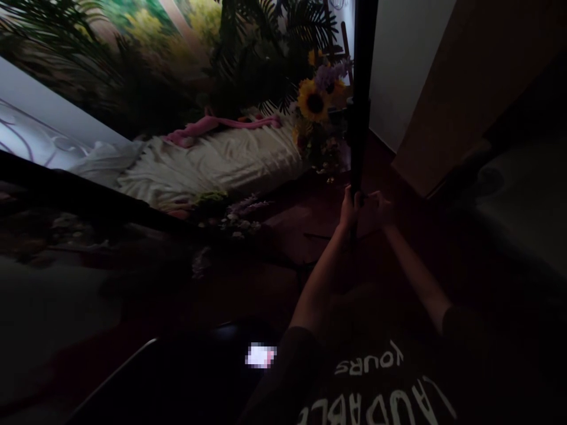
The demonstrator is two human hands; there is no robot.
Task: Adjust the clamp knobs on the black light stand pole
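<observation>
A black upright pole (361, 71), which looks like a stand, rises in front of me. My left hand (351, 205) is closed around its lower part. Just to the right, my right hand (380, 208) is closed, its fingers bent toward the pole at the same height. Whatever it grips there is lost in the dark. Thin dark legs (316, 236) spread near the floor below the pole.
Behind the pole, sunflowers (314, 103) stand beside a bench draped in pale cloth (221, 156) with a pink plush toy (199, 127) on it. A dark bar (80, 192) crosses the left. A brown panel (460, 100) leans at right. Small flowers (239, 223) lie low.
</observation>
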